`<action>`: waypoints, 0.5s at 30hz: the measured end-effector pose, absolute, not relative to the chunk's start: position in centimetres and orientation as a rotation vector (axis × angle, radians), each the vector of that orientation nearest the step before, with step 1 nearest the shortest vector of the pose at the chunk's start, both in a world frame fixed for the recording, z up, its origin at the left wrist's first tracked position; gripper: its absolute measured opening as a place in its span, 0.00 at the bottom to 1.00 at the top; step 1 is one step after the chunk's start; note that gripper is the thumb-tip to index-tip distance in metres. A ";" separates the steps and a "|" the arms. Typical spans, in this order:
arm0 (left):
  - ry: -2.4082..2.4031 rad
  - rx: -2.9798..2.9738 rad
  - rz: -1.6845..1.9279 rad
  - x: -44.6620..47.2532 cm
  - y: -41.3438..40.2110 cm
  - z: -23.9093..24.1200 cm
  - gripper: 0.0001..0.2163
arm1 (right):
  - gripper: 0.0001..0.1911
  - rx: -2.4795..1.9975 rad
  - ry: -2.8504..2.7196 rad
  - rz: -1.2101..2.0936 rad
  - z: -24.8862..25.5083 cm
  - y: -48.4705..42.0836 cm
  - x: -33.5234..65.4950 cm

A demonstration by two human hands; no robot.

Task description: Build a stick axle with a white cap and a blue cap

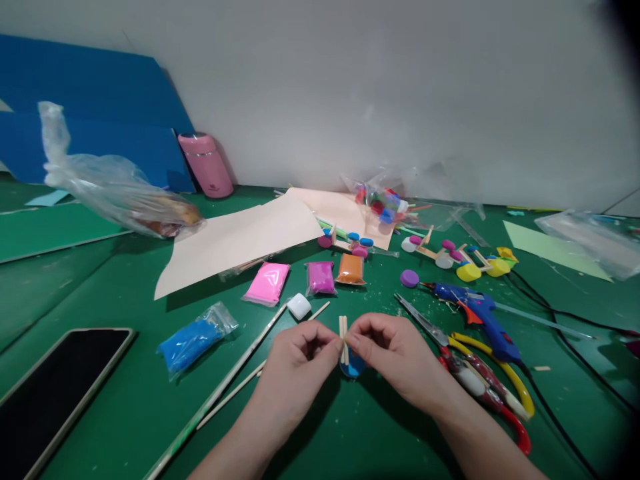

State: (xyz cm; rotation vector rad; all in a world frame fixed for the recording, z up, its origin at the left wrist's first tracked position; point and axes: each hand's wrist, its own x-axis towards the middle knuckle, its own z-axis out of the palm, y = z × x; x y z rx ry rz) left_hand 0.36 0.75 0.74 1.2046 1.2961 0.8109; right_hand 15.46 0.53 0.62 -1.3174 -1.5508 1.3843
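Two short wooden sticks (343,327) stand side by side between my hands. My left hand (299,363) pinches at them with thumb and forefinger from the left. From the right, my right hand (400,353) closes its thumb and fingertips on the same sticks. Just below the fingertips is a round blue piece (354,368), overlapped by the lower stick ends; whether they are joined I cannot tell. A long thin wooden stick (230,400) passes behind my left hand. Near that hand lies a small white lump (299,306).
Scissors (465,373), pliers with red handles (493,393) and a blue glue gun (477,313) with cords lie right. Packets of pink (267,283), purple (321,277), orange (351,269) and blue clay (197,339) lie ahead and left. A phone (60,400) sits front left; small wheeled models (345,241) stand behind.
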 end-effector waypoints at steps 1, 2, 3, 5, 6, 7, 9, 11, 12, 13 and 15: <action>1.295 1.206 0.816 0.4 0.8 0.7 0.09 | 0.09 -1.320 -1.553 1.380 0.6 0.5 15.4; 1.293 1.210 0.819 0.4 0.8 0.7 0.09 | 0.10 -1.325 -1.557 1.375 0.6 0.5 15.4; 1.290 1.213 0.818 0.4 0.8 0.7 0.09 | 0.10 -1.331 -1.560 1.371 0.6 0.5 15.4; 1.286 1.218 0.815 0.4 0.8 0.6 0.09 | 0.10 -1.341 -1.565 1.365 0.7 0.5 15.3; 1.284 1.220 0.815 0.4 0.8 0.6 0.09 | 0.10 -1.343 -1.567 1.363 0.7 0.5 15.3; 1.284 1.222 0.814 0.3 0.7 0.5 0.08 | 0.10 -1.343 -1.568 1.362 0.7 0.5 15.3; 1.286 1.227 0.814 0.3 0.7 0.4 0.08 | 0.10 -1.344 -1.570 1.353 0.7 0.5 15.2; 1.283 1.231 0.810 0.2 0.6 0.4 0.08 | 0.10 -1.343 -1.573 1.343 0.7 0.5 15.2; 1.281 1.231 0.807 0.2 0.6 0.4 0.09 | 0.10 -1.341 -1.573 1.340 0.6 0.5 15.3; 1.279 1.231 0.805 0.2 0.6 0.4 0.09 | 0.10 -1.337 -1.572 1.340 0.5 0.5 15.3; 1.283 1.225 0.801 0.3 0.7 0.5 0.09 | 0.10 -1.326 -1.561 1.347 0.4 0.5 15.3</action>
